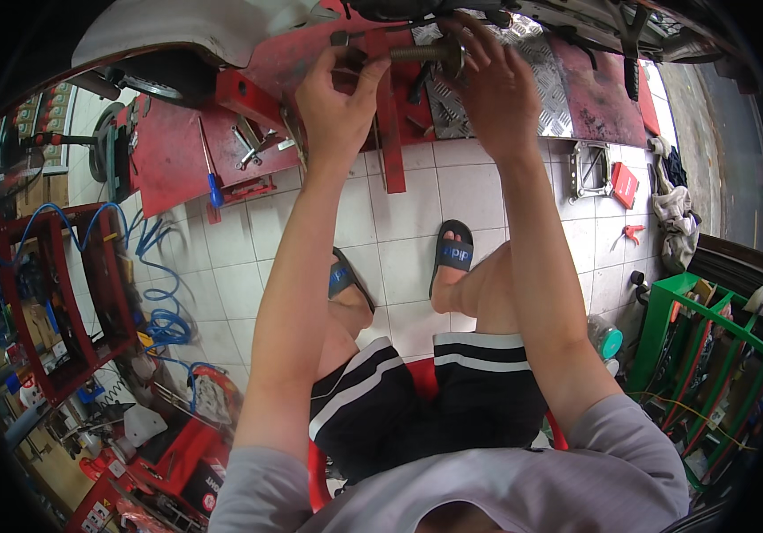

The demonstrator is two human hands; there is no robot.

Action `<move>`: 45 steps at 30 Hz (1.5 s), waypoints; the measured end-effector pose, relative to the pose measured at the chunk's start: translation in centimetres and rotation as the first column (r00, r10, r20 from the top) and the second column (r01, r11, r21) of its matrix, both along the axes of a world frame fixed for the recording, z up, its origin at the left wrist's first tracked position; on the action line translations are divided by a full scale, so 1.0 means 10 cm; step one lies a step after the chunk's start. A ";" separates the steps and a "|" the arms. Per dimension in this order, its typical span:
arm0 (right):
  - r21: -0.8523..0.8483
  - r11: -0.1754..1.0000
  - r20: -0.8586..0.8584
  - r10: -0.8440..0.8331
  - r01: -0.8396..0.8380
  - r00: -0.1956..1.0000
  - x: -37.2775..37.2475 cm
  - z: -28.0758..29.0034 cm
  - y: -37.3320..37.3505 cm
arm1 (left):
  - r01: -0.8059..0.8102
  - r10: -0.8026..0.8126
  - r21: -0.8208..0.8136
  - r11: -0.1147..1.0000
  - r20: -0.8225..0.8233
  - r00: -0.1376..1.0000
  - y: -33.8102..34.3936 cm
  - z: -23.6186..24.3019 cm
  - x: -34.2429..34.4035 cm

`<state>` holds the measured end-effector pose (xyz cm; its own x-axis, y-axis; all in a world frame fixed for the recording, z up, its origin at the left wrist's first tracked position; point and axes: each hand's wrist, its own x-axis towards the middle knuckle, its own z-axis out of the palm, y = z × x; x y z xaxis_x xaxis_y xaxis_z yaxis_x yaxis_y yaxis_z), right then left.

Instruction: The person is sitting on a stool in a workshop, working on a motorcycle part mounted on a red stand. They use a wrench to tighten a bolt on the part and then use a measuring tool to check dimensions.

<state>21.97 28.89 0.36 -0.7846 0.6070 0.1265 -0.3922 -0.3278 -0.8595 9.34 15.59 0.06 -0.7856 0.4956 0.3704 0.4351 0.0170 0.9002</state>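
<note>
My left hand (339, 105) is closed in a pinch between thumb and forefinger on one end of a thick threaded bolt (413, 55). The bolt lies level over the red lift platform, its thread showing between my hands. At its other end sits a wide round flange (454, 59). Around that flanged end my right hand (499, 98) has its fingers bent and somewhat spread, in contact with it; the thumb's grip is partly hidden. Below the bolt, a red metal bar (390, 133) juts from the platform toward me.
On the red platform (168, 164) lie a blue-handled screwdriver (214, 188) and several wrenches (246, 147). A motorcycle wheel (164, 80) stands beyond. Blue air hose (164, 302) coils on the left floor. A green rack (710, 311) stands right, with a red clamp-like tool (633, 234) on the tiles.
</note>
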 end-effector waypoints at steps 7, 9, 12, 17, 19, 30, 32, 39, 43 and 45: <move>-0.117 0.993 0.093 0.015 -0.004 0.996 0.00 -0.08 0.02 | 0.005 -0.005 0.005 1.000 -0.018 1.000 0.02 0.01 0.02; -0.050 0.998 0.063 -0.035 0.038 0.997 -0.01 0.00 -0.01 | 0.002 -0.001 0.005 1.000 -0.020 1.000 0.01 0.00 0.02; -0.254 0.967 0.224 0.032 0.026 0.974 0.06 -0.21 0.12 | 0.011 -0.011 0.015 1.000 0.000 1.000 0.06 0.03 0.05; -0.154 0.988 0.138 -0.009 0.030 0.990 0.01 -0.13 0.06 | -0.012 0.012 -0.010 1.000 -0.013 1.000 0.04 0.02 0.05; -0.142 0.989 0.163 -0.020 0.044 0.986 0.02 -0.17 0.06 | -0.003 0.003 0.014 1.000 -0.016 1.000 0.03 -0.01 0.02; -0.120 0.993 0.014 -0.017 0.019 1.000 -0.02 0.00 -0.02 | 0.002 -0.001 -0.033 0.999 0.021 1.000 -0.01 0.00 0.01; -0.246 0.969 0.151 0.021 0.017 0.988 0.01 -0.12 0.04 | 0.002 -0.002 -0.033 0.999 0.021 1.000 0.03 0.02 0.04; -0.240 0.969 0.105 -0.040 0.064 0.994 -0.04 -0.11 0.00 | 0.003 -0.003 -0.011 1.000 0.001 1.000 0.04 0.02 0.05; -0.217 0.975 0.172 0.096 -0.058 0.980 -0.03 -0.17 0.00 | 0.001 0.000 -0.018 1.000 0.017 1.000 0.02 -0.01 0.03; -0.228 0.967 0.087 0.141 -0.118 0.986 -0.04 -0.22 0.08 | 0.007 -0.006 -0.015 1.000 0.024 1.000 0.03 -0.02 0.04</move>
<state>21.57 29.74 -1.84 -0.8600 0.5035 -0.0835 -0.2487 -0.5563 -0.7929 9.76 15.90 -0.13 -0.7911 0.5062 0.3433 0.4132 0.0284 0.9102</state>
